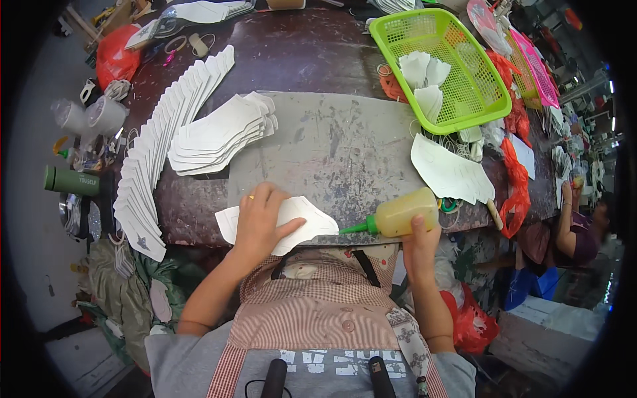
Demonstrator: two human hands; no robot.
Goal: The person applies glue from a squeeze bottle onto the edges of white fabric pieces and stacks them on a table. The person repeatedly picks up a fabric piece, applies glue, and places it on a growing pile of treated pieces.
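At the near-left corner of the stained grey board (332,156), I pressed my spread left hand (261,217) on a white curved sheet (317,217), presumably steadying it; my right hand (419,244) gripped a yellow green-nozzled plastic bottle (403,212).

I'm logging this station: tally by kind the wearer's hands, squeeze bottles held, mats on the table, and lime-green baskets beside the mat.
Bare left hand and right hand: 2
Yellowish translucent plastic squeeze bottle, green nozzle: 1
Flat grey mat: 1
Lime-green rectangular mesh plastic basket: 1
Total: 5
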